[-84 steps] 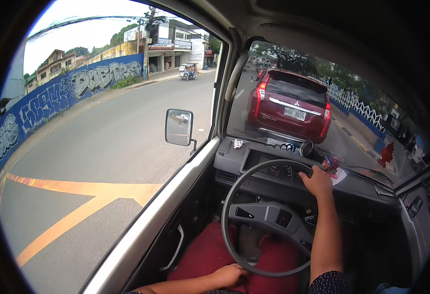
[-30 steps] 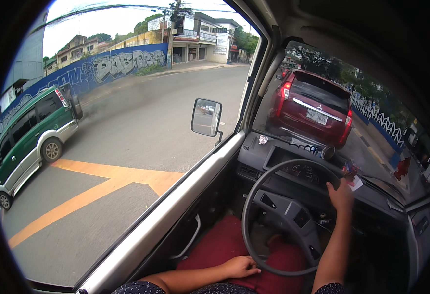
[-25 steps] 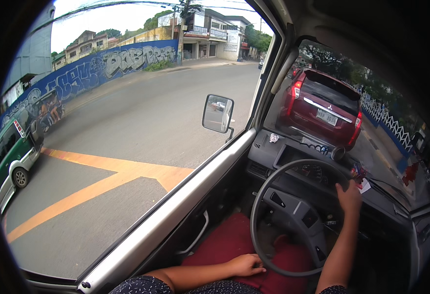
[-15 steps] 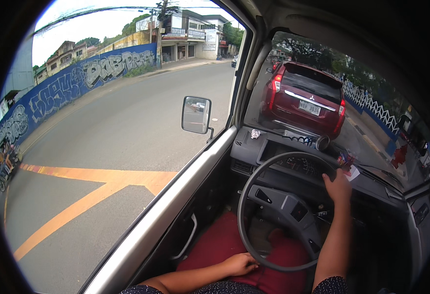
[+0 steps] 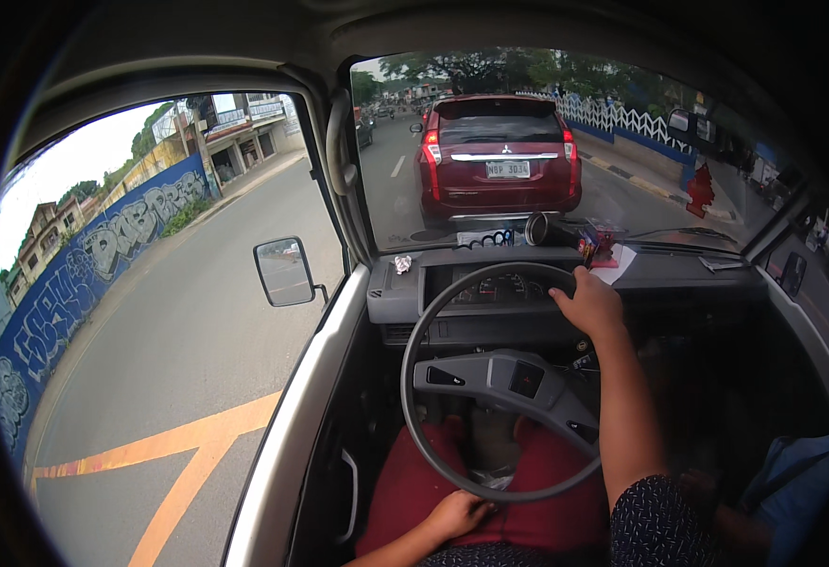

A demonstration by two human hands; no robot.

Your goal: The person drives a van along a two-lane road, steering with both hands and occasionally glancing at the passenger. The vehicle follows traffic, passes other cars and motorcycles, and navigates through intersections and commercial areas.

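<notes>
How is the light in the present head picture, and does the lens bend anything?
In the head view, the sky is washed nearly white, the space under the dashboard is very dark, and the roof edge bows; the steering wheel looks fairly sharp.

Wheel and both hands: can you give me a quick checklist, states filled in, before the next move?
1. Right hand on wheel: ok, at its upper right.
2. Left hand gripping wheel: cannot tell; it lies by the lower rim.
3. Lane directly ahead clear: not ok, red car there.
4. Side mirror unblocked: ok.
5. Gauge readings: cannot tell, too small.
</notes>
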